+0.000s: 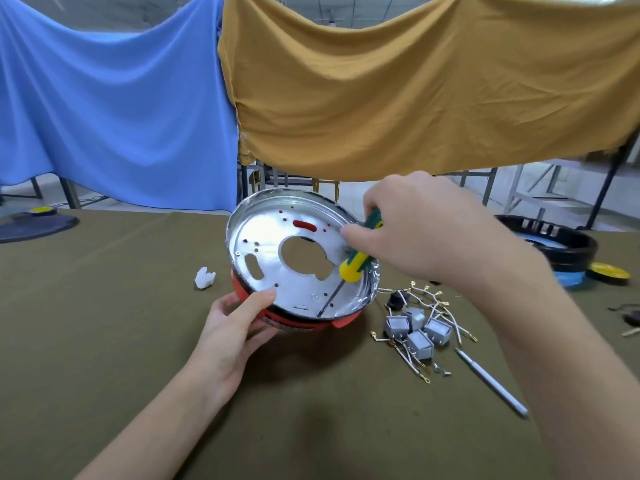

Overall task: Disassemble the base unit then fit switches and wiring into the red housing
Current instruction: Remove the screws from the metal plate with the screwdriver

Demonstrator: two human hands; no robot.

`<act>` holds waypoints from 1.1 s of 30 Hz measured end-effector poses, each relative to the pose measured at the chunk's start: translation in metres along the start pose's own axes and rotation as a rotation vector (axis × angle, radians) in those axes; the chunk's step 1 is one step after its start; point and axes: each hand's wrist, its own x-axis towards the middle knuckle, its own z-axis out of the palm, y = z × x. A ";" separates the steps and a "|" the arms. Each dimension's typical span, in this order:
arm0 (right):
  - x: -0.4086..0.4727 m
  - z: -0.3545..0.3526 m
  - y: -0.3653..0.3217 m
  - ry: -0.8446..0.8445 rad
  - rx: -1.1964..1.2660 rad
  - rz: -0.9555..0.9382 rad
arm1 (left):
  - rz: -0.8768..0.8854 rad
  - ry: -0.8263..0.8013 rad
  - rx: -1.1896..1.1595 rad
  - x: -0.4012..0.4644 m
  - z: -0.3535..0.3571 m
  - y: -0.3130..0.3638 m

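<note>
a person's two bare arms reach over a table covered in olive-green cloth (104, 306). the left hand (232, 327) grips the near-left edge of a round base unit, thumb lying on the shiny metal plate (273, 244) and fingers curled under the red housing (249, 299) beneath it. the unit is tilted up toward the camera, near the middle of the table. the right hand (415, 223) is closed around a green and yellow screwdriver (356, 268), whose thin shaft slants down-left with its tip touching the plate near the bottom rim. just right of the unit lies a loose heap of grey switches (419, 330) with white wires and brass terminals (426, 296). a silver pen-like tool (491, 382) lies near them. a crumpled white scrap (205, 278) sits left of the unit. a black ring-shaped part (554, 244) rests at the far right. blue (114, 109) and mustard (415, 88) sheets hang behind.
</note>
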 end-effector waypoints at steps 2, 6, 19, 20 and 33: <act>0.002 -0.002 0.003 -0.025 0.100 -0.043 | -0.006 0.011 0.000 -0.002 0.000 0.002; 0.004 -0.010 0.010 0.074 0.381 -0.177 | -0.056 -0.044 -0.017 -0.008 0.001 0.008; 0.006 -0.002 0.003 0.105 0.140 -0.050 | -0.165 -0.098 0.070 -0.013 0.004 0.005; 0.005 -0.001 0.002 0.120 0.113 -0.052 | -0.166 -0.093 0.062 -0.012 0.004 0.005; -0.002 -0.018 0.006 -0.051 0.337 -0.142 | -0.156 -0.096 0.054 -0.010 0.004 0.003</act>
